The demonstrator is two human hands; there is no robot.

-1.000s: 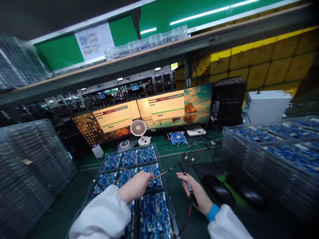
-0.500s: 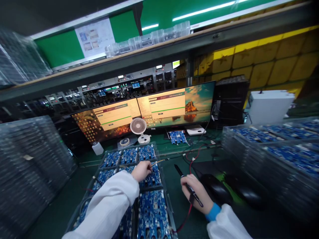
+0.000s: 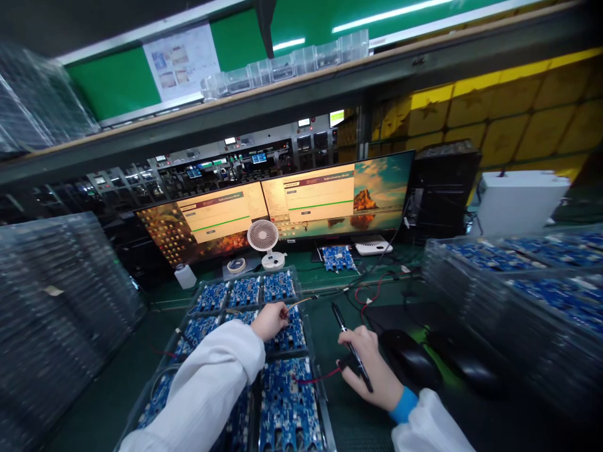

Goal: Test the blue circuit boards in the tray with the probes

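**Red wire swung up over the near board; left hand holding its place**

Since the last frame, the red wire (image 3: 318, 380) has shifted from the tray's near edge to lie across the near right circuit board (image 3: 287, 408). Our right hand (image 3: 374, 370) has turned slightly; our left hand (image 3: 271, 321) is nearly where it was.

Left grip: closed to a pinch, thumb and fingers on the thin yellow wire (image 3: 300, 302), above the middle row of the clear tray (image 3: 325, 411). The wire's free end points over the tray's right edge.

Right grip: partly curled, closed on a black pen (image 3: 340, 318), tilted across the fingers. The red wire runs to a dark piece by these fingertips; we cannot tell how firmly that is held.

Around us: tray on the green desk (image 3: 330, 292), more blue boards in its compartments. White fan (image 3: 262, 235) beyond it, before two lit monitors (image 3: 386, 188). Two black mice (image 3: 409, 359) right of our right hand; stacked trays (image 3: 452, 301) farther right.
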